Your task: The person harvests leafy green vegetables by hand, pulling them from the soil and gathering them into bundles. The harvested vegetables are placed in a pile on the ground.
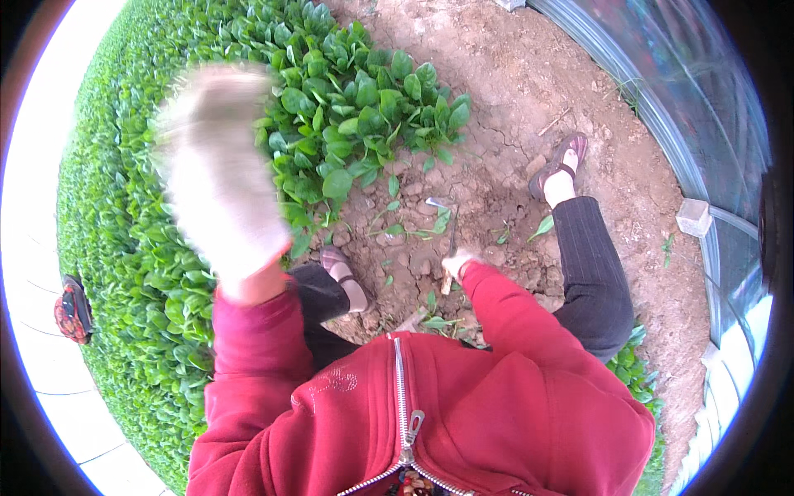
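Observation:
My left hand (223, 167), in a pale glove, is raised close to the camera over the leafy green plants (372, 111). It is blurred, and its fingers cannot be made out. Low over the soil between my feet, my right hand (460, 263) wears a pale glove and grips a hand tool (454, 232). The tool has a wooden handle, a thin dark shank and what looks like a small shiny blade pointing sideways. Loose leaves (440, 221) lie on the cracked soil by the blade.
Dense rows of plants fill the left side. My feet in strapped shoes (574, 152) stand apart on bare soil (496, 56). Plastic sheeting (682, 80) curves along the right, with a concrete block (693, 217) at its edge. A red and black object (73, 311) is at far left.

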Available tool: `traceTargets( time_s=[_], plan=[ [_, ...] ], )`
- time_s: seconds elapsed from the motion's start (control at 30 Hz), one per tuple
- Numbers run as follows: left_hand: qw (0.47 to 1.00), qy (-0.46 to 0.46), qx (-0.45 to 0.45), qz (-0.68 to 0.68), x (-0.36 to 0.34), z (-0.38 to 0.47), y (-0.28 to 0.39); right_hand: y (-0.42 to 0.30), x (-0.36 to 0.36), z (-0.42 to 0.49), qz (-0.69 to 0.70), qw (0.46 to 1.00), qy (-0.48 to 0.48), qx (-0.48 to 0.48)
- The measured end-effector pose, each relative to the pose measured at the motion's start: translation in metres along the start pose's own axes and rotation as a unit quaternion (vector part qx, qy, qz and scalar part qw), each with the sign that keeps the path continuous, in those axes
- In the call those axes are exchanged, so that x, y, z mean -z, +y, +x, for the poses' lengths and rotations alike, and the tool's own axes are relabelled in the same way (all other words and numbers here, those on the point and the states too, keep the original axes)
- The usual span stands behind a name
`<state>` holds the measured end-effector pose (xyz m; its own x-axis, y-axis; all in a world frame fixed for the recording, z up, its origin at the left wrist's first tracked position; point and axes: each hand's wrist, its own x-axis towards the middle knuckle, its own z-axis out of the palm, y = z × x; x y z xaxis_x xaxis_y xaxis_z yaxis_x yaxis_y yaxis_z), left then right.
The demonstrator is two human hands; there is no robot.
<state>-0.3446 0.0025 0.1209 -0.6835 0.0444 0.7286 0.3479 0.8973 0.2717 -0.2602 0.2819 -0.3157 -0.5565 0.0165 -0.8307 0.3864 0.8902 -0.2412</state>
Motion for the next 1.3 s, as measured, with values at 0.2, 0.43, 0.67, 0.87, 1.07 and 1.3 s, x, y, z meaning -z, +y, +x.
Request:
traceTargets(
  time_s=[0.2, 0.43, 0.67, 0.87, 1.07, 1.3],
  plan=[
    [0.888, -0.407, 0.103, -0.186, -0.191, -0.126, -0.014, 0.001, -0.046, 0.007, 0.175, 0.975, 0.007, -0.135],
    [0.773, -0.620, -0.103, -0.084, -0.302, -0.226, -0.012, -0.012, -0.016, 0.002, 0.113, 0.979, 0.018, -0.169],
    [0.797, -0.556, -0.228, -0.060, -0.411, -0.215, 0.011, -0.017, -0.012, -0.007, 0.191, 0.979, 0.034, -0.068],
    [0.790, -0.504, -0.345, 0.047, -0.484, -0.168, 0.028, -0.031, -0.031, -0.024, 0.311, 0.936, 0.156, -0.052],
    [0.731, -0.559, -0.332, 0.209, -0.499, -0.109, -0.006, -0.009, -0.005, -0.024, 0.310, 0.920, 0.241, 0.004],
    [0.702, -0.602, -0.257, 0.282, -0.464, -0.098, -0.043, -0.016, 0.064, 0.027, 0.344, 0.835, 0.424, 0.071]
  ],
)
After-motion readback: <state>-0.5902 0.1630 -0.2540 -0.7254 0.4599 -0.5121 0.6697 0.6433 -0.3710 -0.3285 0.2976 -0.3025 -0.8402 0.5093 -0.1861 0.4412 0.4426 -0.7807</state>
